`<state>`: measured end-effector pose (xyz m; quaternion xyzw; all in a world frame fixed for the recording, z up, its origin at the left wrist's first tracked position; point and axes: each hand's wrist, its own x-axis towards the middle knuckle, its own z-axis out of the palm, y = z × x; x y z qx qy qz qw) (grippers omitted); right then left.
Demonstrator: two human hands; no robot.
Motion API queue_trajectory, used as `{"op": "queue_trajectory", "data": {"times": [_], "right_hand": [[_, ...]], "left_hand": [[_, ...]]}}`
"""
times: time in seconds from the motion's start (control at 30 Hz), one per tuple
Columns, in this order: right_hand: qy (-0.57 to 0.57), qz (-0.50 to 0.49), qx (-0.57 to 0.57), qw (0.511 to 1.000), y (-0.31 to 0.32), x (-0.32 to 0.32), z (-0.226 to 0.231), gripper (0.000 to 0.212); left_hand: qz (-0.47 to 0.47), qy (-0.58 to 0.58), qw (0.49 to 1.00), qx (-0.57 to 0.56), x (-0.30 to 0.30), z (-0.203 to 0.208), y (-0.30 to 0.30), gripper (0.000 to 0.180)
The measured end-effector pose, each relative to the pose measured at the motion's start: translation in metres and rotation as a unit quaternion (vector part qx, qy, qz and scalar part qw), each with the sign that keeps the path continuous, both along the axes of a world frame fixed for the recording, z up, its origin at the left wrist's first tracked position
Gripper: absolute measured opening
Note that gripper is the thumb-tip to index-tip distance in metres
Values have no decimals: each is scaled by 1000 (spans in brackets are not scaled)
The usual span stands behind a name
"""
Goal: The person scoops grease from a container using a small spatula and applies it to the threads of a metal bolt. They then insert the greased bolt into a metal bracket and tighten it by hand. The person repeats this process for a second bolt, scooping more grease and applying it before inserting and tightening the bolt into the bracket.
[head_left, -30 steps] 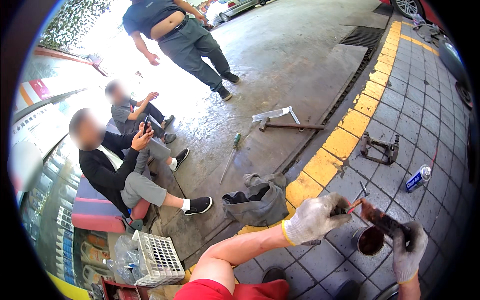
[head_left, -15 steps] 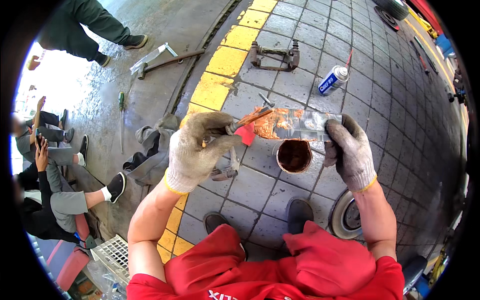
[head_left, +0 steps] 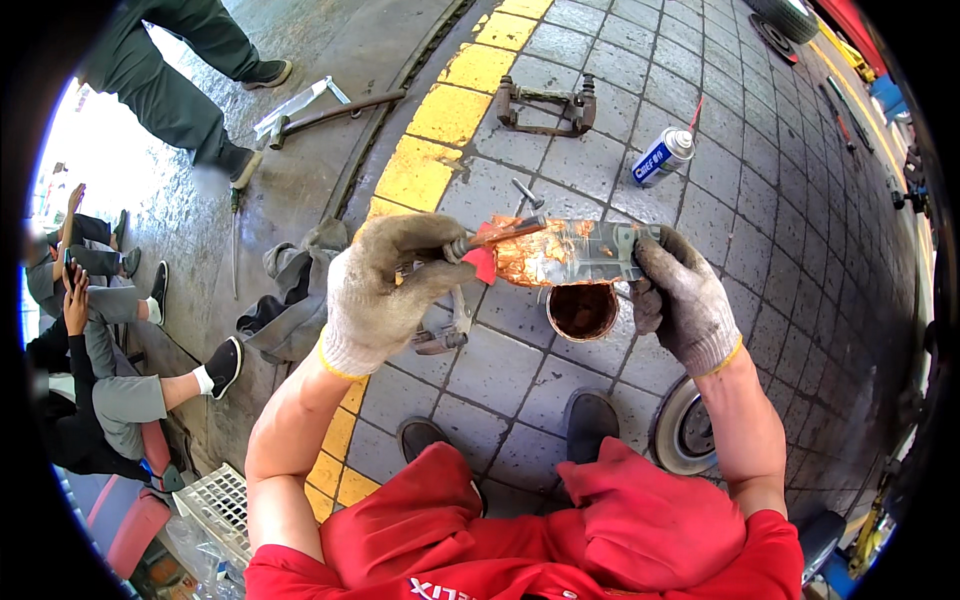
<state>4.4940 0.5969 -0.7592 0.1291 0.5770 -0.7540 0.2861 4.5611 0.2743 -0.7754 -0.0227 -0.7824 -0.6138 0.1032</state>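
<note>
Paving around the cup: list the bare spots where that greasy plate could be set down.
Free: grey paving right of the spray can, and tiles between the can and the caliper bracket. Crowded: beneath the plate, where the rusty cup, caliper and shoes sit.

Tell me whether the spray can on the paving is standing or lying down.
Lying down. The spray can rests on its side on the grey tiles, its red straw angled up and away.

Looks like an open-front car repair shop. Grey paved tile floor [head_left: 760,250] with a yellow painted kerb line [head_left: 440,150], a rusty metal brake caliper bracket [head_left: 545,105] lying loose, a white-and-blue spray can [head_left: 662,155], a long-handled hammer [head_left: 320,112], and a black tyre [head_left: 785,15] at the edge.
</note>
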Motion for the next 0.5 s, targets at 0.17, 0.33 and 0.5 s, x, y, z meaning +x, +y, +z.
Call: {"op": "queue_trajectory", "data": {"times": [0.17, 0.33, 0.5], "right_hand": [[-30, 11, -12, 999, 2, 0, -8, 22], [-56, 3, -65, 996, 8, -1, -11, 22], [-55, -50, -60, 995, 25, -8, -25, 29]], "left_hand": [[-30, 13, 999, -22, -1, -3, 0, 37], [-86, 20, 991, -98, -3, 6, -7, 34], [-66, 35, 980, -187, -6, 21, -11, 28]]}}
